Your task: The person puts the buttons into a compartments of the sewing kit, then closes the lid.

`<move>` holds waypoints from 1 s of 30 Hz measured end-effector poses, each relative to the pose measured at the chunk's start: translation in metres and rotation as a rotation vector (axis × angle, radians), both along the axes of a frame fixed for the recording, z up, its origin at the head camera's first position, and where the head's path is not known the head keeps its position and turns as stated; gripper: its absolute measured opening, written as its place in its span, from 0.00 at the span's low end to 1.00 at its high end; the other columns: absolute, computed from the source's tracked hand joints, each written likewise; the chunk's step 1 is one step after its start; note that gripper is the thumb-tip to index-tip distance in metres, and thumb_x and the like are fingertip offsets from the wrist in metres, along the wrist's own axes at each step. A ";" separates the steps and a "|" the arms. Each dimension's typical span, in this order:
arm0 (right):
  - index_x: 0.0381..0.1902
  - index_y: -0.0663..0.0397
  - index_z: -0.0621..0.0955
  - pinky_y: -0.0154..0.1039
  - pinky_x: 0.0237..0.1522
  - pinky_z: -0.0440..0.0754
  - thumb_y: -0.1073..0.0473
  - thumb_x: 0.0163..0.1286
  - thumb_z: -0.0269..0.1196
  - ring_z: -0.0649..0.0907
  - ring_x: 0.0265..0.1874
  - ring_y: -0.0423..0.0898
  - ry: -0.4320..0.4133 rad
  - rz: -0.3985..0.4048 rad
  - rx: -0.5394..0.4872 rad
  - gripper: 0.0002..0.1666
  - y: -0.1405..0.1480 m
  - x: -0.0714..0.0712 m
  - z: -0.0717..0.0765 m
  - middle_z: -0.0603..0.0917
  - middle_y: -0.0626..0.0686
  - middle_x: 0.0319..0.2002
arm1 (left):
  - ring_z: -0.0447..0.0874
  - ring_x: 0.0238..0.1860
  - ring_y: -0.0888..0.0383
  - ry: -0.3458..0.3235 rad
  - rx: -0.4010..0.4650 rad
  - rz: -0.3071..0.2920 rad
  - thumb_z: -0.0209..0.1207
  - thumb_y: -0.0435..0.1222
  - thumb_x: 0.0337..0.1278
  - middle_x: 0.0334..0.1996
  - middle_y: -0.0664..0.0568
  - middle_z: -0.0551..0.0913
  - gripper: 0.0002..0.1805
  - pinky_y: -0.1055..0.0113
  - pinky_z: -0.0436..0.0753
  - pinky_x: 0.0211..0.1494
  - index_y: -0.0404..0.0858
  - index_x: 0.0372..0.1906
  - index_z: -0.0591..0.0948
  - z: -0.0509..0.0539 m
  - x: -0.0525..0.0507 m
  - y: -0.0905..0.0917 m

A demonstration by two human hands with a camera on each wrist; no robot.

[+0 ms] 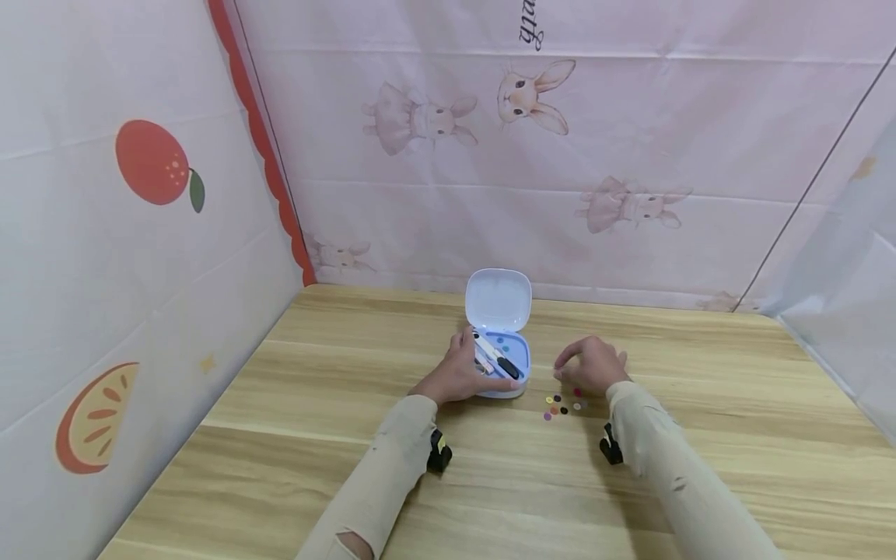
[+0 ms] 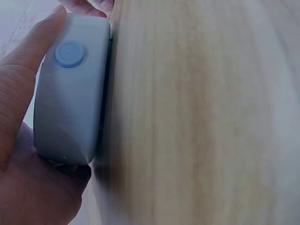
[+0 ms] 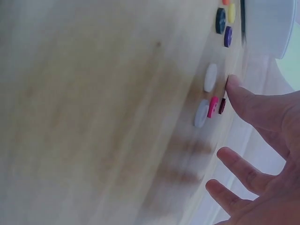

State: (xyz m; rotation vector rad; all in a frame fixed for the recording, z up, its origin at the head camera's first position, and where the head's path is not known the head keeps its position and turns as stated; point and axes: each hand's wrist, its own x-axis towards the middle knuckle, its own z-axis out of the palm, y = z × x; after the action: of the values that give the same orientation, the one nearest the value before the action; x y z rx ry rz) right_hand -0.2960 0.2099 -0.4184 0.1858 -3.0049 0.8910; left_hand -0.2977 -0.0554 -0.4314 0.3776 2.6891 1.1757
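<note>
My left hand point(image 1: 458, 372) grips the near left side of a light blue box point(image 1: 526, 381), its thumb along the front wall. The lid point(image 1: 498, 299) stands up at the back. Inside lie a white-and-black tool point(image 1: 505, 365) of unclear kind and a few small teal buttons point(image 1: 501, 341). In the left wrist view a round blue catch point(image 2: 70, 54) shows on the box's front. My right hand point(image 1: 593, 364) is low over the table, thumb and forefinger tips close together; whether they pinch anything is hidden. Beside it lie several loose buttons point(image 1: 564, 411), including a pink one point(image 3: 213, 107).
The wood-grained table point(image 1: 336, 435) runs back to a pink rabbit-print cloth wall point(image 1: 448, 233). A white fruit-print wall point(image 1: 210, 311) borders it on the left. A black device point(image 1: 439, 453) is strapped to the left wrist, another point(image 1: 611, 445) to the right.
</note>
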 end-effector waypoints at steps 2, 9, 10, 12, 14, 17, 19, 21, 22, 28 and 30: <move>0.35 0.49 0.90 0.81 0.63 0.37 0.57 0.62 0.73 0.70 0.65 0.72 -0.007 -0.012 -0.009 0.04 -0.001 0.000 0.002 0.86 0.60 0.52 | 0.61 0.69 0.45 0.003 0.003 -0.001 0.74 0.66 0.39 0.79 0.47 0.44 0.75 0.44 0.65 0.72 0.48 0.83 0.36 0.000 0.001 0.000; 0.36 0.50 0.90 0.80 0.64 0.39 0.58 0.65 0.71 0.66 0.68 0.71 -0.040 -0.038 -0.030 0.04 -0.002 0.003 0.007 0.82 0.63 0.59 | 0.61 0.69 0.44 0.002 0.004 0.001 0.74 0.66 0.39 0.79 0.45 0.44 0.75 0.44 0.65 0.72 0.47 0.83 0.36 0.004 0.004 0.000; 0.36 0.50 0.90 0.80 0.64 0.39 0.58 0.64 0.72 0.67 0.68 0.71 -0.041 -0.034 -0.025 0.03 -0.002 0.003 0.007 0.83 0.62 0.58 | 0.61 0.70 0.44 -0.001 0.003 0.002 0.74 0.66 0.39 0.79 0.45 0.44 0.76 0.44 0.64 0.72 0.47 0.83 0.36 0.004 0.004 0.000; 0.35 0.49 0.90 0.80 0.63 0.38 0.58 0.63 0.73 0.68 0.67 0.71 -0.041 -0.027 -0.017 0.03 -0.001 0.002 0.007 0.84 0.61 0.56 | 0.61 0.70 0.44 -0.002 0.005 0.003 0.74 0.66 0.39 0.79 0.45 0.44 0.76 0.43 0.64 0.72 0.47 0.83 0.36 0.004 0.004 0.000; 0.34 0.48 0.90 0.80 0.63 0.37 0.58 0.62 0.74 0.70 0.66 0.70 -0.042 -0.021 -0.008 0.03 -0.001 0.001 0.005 0.86 0.60 0.54 | 0.60 0.70 0.44 -0.005 0.004 0.003 0.74 0.66 0.39 0.80 0.46 0.43 0.76 0.43 0.64 0.72 0.47 0.83 0.36 0.003 0.004 0.000; 0.33 0.47 0.90 0.81 0.62 0.36 0.57 0.61 0.74 0.71 0.65 0.70 -0.041 -0.018 -0.006 0.03 0.000 -0.001 0.002 0.87 0.57 0.51 | 0.60 0.71 0.44 -0.005 0.002 0.005 0.74 0.66 0.38 0.80 0.46 0.43 0.76 0.43 0.63 0.72 0.48 0.83 0.36 0.003 0.003 0.000; 0.32 0.47 0.90 0.82 0.62 0.34 0.57 0.60 0.74 0.71 0.66 0.70 -0.040 -0.017 -0.009 0.02 0.000 -0.003 0.000 0.87 0.57 0.50 | 0.60 0.71 0.44 -0.004 0.001 0.006 0.74 0.66 0.38 0.80 0.46 0.44 0.76 0.43 0.64 0.72 0.48 0.83 0.36 0.002 0.002 0.000; 0.32 0.47 0.90 0.82 0.62 0.33 0.57 0.60 0.74 0.70 0.66 0.71 -0.039 -0.018 -0.012 0.02 0.001 -0.003 0.000 0.87 0.57 0.49 | 0.60 0.70 0.45 -0.002 -0.002 0.008 0.74 0.67 0.38 0.79 0.46 0.45 0.76 0.43 0.64 0.72 0.48 0.83 0.36 0.002 0.002 0.001; 0.31 0.47 0.90 0.82 0.61 0.33 0.58 0.60 0.74 0.70 0.66 0.71 -0.038 -0.017 -0.012 0.02 0.001 -0.003 0.000 0.87 0.57 0.49 | 0.61 0.70 0.45 -0.003 -0.003 0.008 0.74 0.67 0.37 0.79 0.46 0.45 0.76 0.43 0.64 0.72 0.48 0.83 0.36 0.001 0.001 0.001; 0.33 0.49 0.90 0.82 0.62 0.34 0.57 0.62 0.74 0.69 0.66 0.71 -0.038 -0.024 -0.012 0.04 0.000 -0.002 0.003 0.86 0.59 0.52 | 0.60 0.70 0.45 -0.011 -0.013 0.010 0.74 0.68 0.36 0.79 0.46 0.44 0.77 0.44 0.64 0.72 0.48 0.83 0.35 0.003 0.002 0.001; 0.34 0.49 0.90 0.82 0.62 0.35 0.56 0.62 0.74 0.69 0.67 0.71 -0.036 -0.028 -0.016 0.05 -0.002 -0.001 0.005 0.85 0.60 0.54 | 0.60 0.70 0.45 -0.010 -0.016 0.010 0.74 0.68 0.37 0.79 0.46 0.44 0.77 0.44 0.64 0.72 0.48 0.83 0.36 0.003 0.002 0.001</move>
State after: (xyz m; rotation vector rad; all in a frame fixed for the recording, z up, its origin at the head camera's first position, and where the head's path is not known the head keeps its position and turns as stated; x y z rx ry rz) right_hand -0.2973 0.2083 -0.4138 0.1280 -3.0244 0.9254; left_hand -0.2960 -0.0547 -0.4281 0.3547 2.6937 1.1544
